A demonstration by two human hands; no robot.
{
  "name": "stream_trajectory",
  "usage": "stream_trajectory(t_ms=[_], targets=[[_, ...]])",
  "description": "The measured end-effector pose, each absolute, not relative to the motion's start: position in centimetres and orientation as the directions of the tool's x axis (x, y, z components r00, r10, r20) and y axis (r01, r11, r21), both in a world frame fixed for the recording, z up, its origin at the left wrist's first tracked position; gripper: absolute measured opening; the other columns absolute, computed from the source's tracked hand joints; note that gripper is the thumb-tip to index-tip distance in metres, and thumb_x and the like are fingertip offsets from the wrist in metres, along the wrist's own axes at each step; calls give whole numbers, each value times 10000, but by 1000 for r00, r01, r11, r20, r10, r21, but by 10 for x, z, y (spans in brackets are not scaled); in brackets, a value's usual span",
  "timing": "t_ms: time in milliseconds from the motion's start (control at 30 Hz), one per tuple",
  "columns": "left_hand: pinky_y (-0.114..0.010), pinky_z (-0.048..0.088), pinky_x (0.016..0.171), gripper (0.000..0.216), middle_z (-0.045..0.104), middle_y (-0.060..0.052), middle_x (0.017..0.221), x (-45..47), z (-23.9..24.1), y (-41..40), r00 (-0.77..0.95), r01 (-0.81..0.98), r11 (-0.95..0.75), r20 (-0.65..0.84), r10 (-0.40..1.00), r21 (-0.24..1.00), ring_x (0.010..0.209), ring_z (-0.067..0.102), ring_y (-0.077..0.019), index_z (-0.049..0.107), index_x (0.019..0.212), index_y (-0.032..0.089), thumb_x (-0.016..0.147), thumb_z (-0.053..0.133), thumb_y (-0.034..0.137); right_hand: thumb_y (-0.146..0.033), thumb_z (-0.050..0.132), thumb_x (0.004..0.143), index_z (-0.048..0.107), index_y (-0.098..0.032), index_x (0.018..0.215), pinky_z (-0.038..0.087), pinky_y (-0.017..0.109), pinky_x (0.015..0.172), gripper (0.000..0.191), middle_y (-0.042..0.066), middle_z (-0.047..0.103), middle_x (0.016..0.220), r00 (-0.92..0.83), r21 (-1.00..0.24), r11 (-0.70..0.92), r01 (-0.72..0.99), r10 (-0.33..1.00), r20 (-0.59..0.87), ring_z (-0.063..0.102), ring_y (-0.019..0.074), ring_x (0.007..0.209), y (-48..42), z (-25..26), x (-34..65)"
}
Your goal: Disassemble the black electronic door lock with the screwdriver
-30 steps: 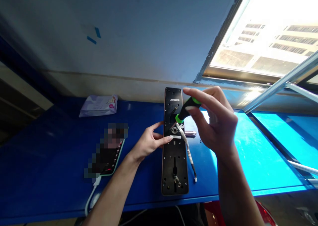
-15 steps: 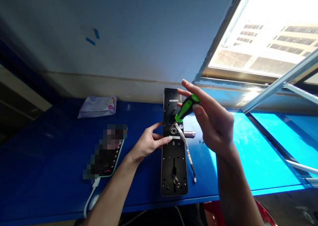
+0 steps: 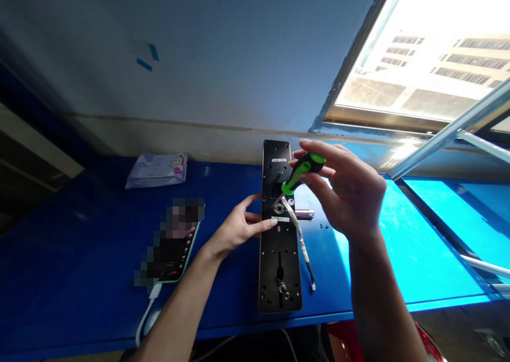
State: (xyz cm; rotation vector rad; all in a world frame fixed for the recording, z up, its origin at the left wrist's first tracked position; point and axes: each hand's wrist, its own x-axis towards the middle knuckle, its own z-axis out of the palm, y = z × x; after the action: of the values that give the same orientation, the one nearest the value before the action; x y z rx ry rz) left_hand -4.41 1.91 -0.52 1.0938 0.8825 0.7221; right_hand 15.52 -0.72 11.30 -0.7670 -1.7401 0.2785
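A long black door lock panel [image 3: 279, 269] lies on the blue table with its holed back facing up. My left hand [image 3: 243, 224] grips its left edge near the middle, thumb on top by a white label. My right hand [image 3: 346, 187] holds a green and black screwdriver [image 3: 298, 175] by its handle, fingers and thumb around the upper end. The screwdriver leans, its shaft reaching down to the panel near the round socket. A white-wrapped cable [image 3: 302, 240] runs from the panel over its right side. The lock's silver handle [image 3: 305, 214] sticks out at the right.
Several tiny black screws [image 3: 324, 226] lie right of the panel. A phone [image 3: 179, 245] with a white charging cable [image 3: 140, 319] is at the left, and a pale purple packet [image 3: 157, 170] sits behind it. A metal frame [image 3: 446, 139] stands at the right by the window.
My right hand has turned around the screwdriver handle and shifted slightly right, its fingers lower and more curled. The handle leans a little more. My left hand stays on the panel.
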Motion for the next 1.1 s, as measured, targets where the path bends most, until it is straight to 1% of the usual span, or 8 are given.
stream_trajectory(t_ms=[100,267,467,667,767,867,1000,1100], targets=[[-384,610,789,1043,820,-97,932,-45,-5,18,478,-54,311,-249,842,949,894,805,-315,406,1558,162,720,949,459,-246,853,874,776,-334,1247,650,398,762,391,25,703,987,-87,-465,769,440,551,830,687,208,900,-8,115,153],[-454,602,896,990,813,-101,992,-42,-8,16,477,-55,306,-244,844,950,944,801,-318,369,1558,208,770,919,444,-172,483,1076,593,-316,1511,579,507,1091,471,66,652,1473,-232,-521,778,352,612,757,659,261,1303,-10,117,150],[-456,620,906,986,795,-98,1110,-36,-13,12,519,-118,300,-199,832,947,1025,787,-316,331,1565,252,789,919,405,-239,825,902,779,-352,1245,618,372,733,364,11,661,929,-87,-427,784,452,515,853,654,189,873,-7,116,149],[-462,622,905,946,801,-99,1085,-35,-13,12,518,-119,307,-205,830,944,1020,789,-327,380,1538,238,783,926,405,-156,501,1068,613,-336,1485,571,494,1087,467,67,647,1456,-259,-531,795,294,601,756,655,250,1297,-10,118,151],[-441,629,876,935,810,-95,1060,-35,-13,12,525,-129,318,-208,825,939,976,798,-317,401,1526,230,775,933,394,-182,734,968,732,-325,1328,640,421,879,387,37,734,1140,-200,-499,808,314,570,797,718,215,1027,-9,118,149],[-423,635,851,950,817,-85,1020,-34,-12,12,522,-128,330,-219,825,935,943,804,-307,403,1534,225,769,938,397,-243,865,867,801,-305,1182,592,352,709,327,4,623,892,-103,-414,792,450,506,856,623,174,832,-8,118,147],[-403,634,862,902,813,-91,1045,-34,-11,12,522,-137,338,-222,824,931,969,802,-300,460,1495,198,759,943,393,-150,526,1061,671,-315,1426,580,447,1010,426,67,684,1310,-208,-490,790,367,584,785,659,228,1208,-12,119,148],[-382,634,847,878,815,-90,1038,-34,-11,12,523,-141,346,-228,822,927,939,804,-283,484,1472,187,753,947,388,-128,548,1047,645,-358,1455,592,466,1029,478,40,701,1376,-224,-569,775,276,627,746,693,237,1224,-14,119,150]])
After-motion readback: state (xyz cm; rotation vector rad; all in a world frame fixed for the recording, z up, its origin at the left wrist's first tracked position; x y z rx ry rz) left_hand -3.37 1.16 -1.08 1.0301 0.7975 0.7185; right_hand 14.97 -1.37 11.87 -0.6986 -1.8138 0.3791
